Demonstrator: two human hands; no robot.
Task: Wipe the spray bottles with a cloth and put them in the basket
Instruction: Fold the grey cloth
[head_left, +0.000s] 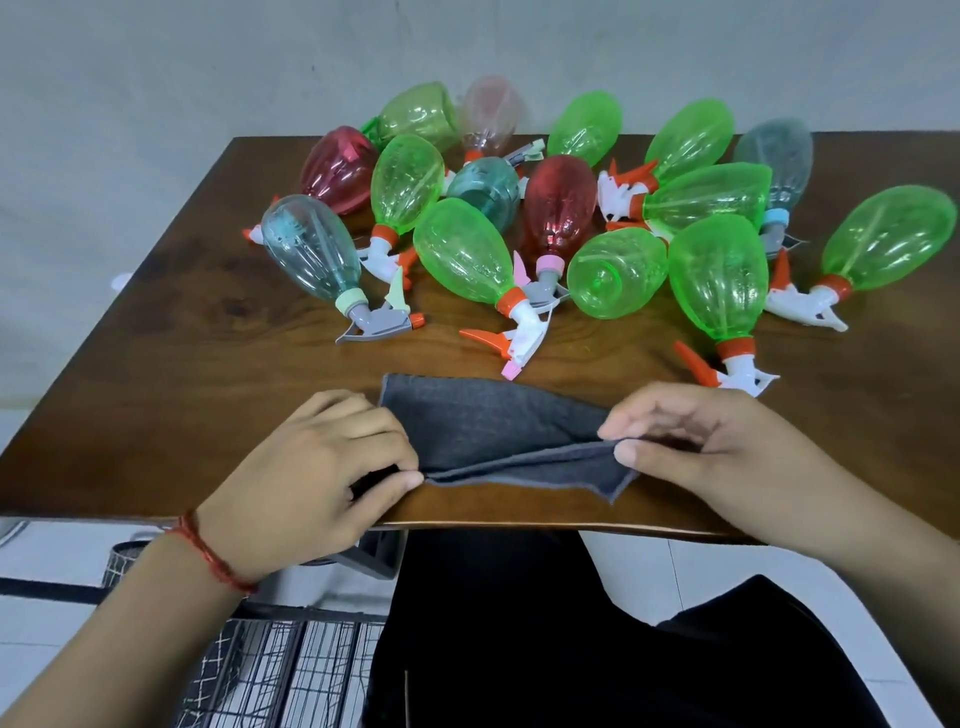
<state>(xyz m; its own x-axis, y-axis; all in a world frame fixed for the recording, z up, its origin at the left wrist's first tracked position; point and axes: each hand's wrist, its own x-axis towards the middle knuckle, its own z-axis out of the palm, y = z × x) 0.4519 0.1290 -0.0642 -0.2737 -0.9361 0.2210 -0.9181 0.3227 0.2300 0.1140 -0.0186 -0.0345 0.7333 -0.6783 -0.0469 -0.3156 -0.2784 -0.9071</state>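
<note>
tabletop (156, 374): cloth (498, 431) btwn hands

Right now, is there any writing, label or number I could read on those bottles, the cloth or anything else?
None to read. The spray bottles carry no labels or print, the cloth is plain grey, and the table and basket show no words or numbers.

No legible text or labels.
</note>
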